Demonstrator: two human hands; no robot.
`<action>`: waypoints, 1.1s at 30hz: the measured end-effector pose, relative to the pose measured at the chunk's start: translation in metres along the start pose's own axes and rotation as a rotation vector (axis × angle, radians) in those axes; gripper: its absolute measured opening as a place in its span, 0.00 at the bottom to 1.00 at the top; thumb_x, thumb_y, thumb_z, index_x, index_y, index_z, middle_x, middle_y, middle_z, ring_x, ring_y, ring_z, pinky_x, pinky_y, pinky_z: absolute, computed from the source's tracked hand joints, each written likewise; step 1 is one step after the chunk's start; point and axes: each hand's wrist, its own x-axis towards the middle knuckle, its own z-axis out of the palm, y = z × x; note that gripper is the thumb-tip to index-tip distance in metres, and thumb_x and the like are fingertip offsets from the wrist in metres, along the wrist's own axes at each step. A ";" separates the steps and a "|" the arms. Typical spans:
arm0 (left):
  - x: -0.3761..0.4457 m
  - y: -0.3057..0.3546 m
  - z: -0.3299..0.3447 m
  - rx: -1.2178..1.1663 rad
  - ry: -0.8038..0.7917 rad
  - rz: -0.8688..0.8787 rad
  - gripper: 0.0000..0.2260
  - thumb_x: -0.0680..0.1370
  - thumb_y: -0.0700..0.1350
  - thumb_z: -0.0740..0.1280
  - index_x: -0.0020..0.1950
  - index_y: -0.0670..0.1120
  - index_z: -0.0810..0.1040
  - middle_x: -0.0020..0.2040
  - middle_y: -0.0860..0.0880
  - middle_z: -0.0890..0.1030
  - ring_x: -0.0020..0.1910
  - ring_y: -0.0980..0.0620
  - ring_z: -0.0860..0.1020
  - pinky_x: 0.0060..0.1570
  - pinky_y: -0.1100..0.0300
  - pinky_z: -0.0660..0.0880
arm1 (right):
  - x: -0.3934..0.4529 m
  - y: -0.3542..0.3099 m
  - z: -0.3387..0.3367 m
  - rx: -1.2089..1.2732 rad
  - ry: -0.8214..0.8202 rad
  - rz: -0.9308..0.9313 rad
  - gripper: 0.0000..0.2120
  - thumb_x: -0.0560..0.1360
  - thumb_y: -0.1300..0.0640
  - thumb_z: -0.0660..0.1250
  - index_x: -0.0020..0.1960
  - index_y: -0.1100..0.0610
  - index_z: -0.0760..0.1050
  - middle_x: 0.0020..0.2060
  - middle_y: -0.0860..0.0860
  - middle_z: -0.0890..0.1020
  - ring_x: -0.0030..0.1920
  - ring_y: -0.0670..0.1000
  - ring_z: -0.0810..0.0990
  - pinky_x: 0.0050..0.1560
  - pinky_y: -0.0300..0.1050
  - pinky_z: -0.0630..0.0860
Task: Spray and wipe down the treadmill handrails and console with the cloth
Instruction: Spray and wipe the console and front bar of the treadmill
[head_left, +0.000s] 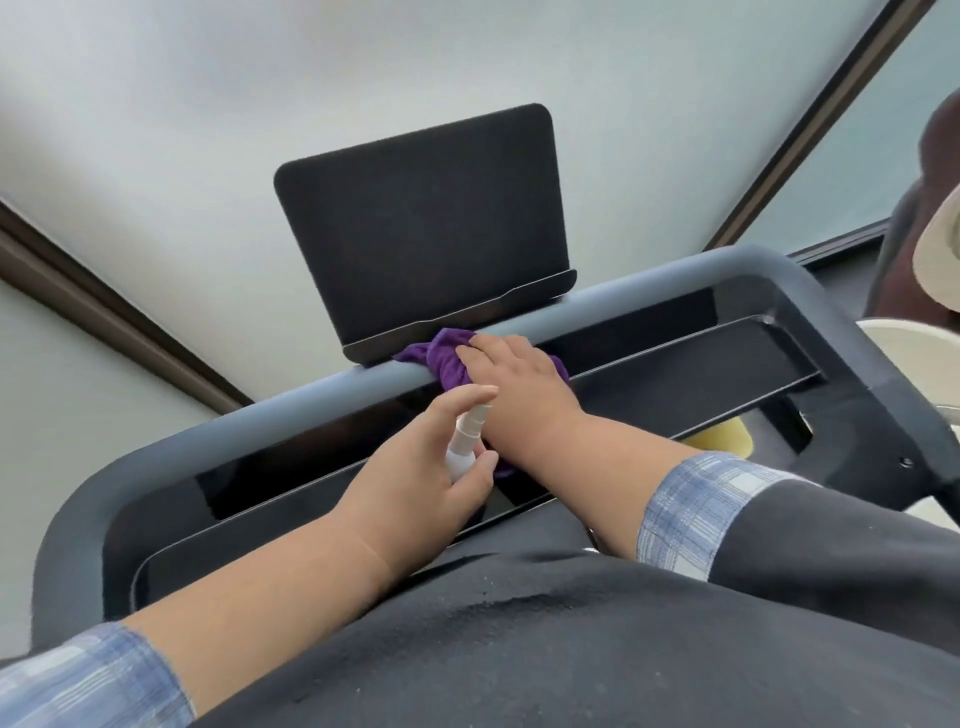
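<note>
My right hand (511, 371) presses a purple cloth (449, 349) onto the grey front handrail (649, 299) of the treadmill, just below the ledge of the black console screen (421, 218). Its fingers lie fairly straight over the bunched cloth. My left hand (431, 467) grips a small white spray bottle (467, 436) above the glossy black console panel (244, 480). The index finger sits on the nozzle top, which points up and right towards the cloth. The bottle's lower body is hidden in my palm.
The grey rail curves round both sides of the console (62, 545). A yellow object (724, 439) lies in the right-hand console recess. Another person (930, 218) sits at the far right edge. Frosted window panes with dark frames (810, 119) stand behind the screen.
</note>
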 end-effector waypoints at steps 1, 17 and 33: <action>0.006 0.003 0.006 0.002 -0.009 0.001 0.25 0.74 0.53 0.66 0.64 0.75 0.61 0.46 0.61 0.77 0.44 0.55 0.78 0.49 0.57 0.77 | -0.002 0.013 -0.002 0.004 0.015 0.023 0.33 0.77 0.43 0.62 0.79 0.53 0.59 0.75 0.51 0.63 0.72 0.56 0.62 0.70 0.52 0.62; 0.089 0.066 0.091 0.062 -0.074 -0.051 0.22 0.72 0.60 0.62 0.64 0.76 0.62 0.47 0.61 0.78 0.39 0.57 0.78 0.40 0.63 0.73 | -0.016 0.198 -0.035 0.090 0.082 0.283 0.34 0.73 0.42 0.69 0.76 0.51 0.63 0.73 0.49 0.65 0.70 0.56 0.64 0.69 0.52 0.63; 0.172 0.128 0.185 0.152 -0.031 -0.115 0.24 0.75 0.53 0.67 0.62 0.77 0.61 0.46 0.64 0.79 0.37 0.60 0.78 0.36 0.61 0.72 | -0.064 0.320 -0.091 0.428 0.286 0.248 0.29 0.77 0.52 0.68 0.76 0.47 0.64 0.69 0.53 0.70 0.67 0.57 0.69 0.70 0.51 0.65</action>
